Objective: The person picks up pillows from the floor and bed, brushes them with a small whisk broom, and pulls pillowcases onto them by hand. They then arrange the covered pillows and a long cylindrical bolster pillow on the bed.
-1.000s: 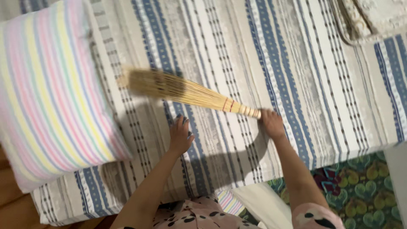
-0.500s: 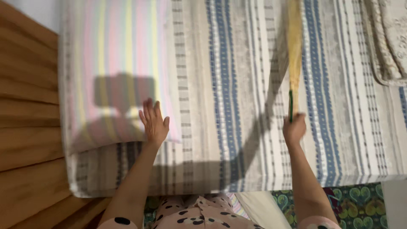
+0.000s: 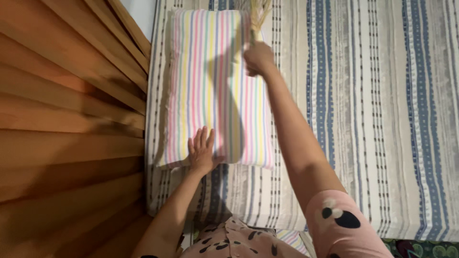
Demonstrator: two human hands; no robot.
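1. A home bedroom: a bed (image 3: 363,119) takes up most of the view, under a blue-and-grey striped cover.
2. A pastel-striped pillow (image 3: 210,86) lies at one end.
3. A wooden floor (image 3: 67,143) runs alongside.
4. A patterned rug (image 3: 425,248) shows at the corner.

A bed (image 3: 382,119) fills the view from twelve to four o'clock, covered in a sheet of grey, white and blue stripes running from top to bottom. At nine o'clock stands slanting orange-brown wood panelling (image 3: 67,129), blurred. A sliver of pale wall (image 3: 141,12) shows at eleven o'clock. At five o'clock lies a dark patterned rug (image 3: 425,248). Warm light casts soft shadows.
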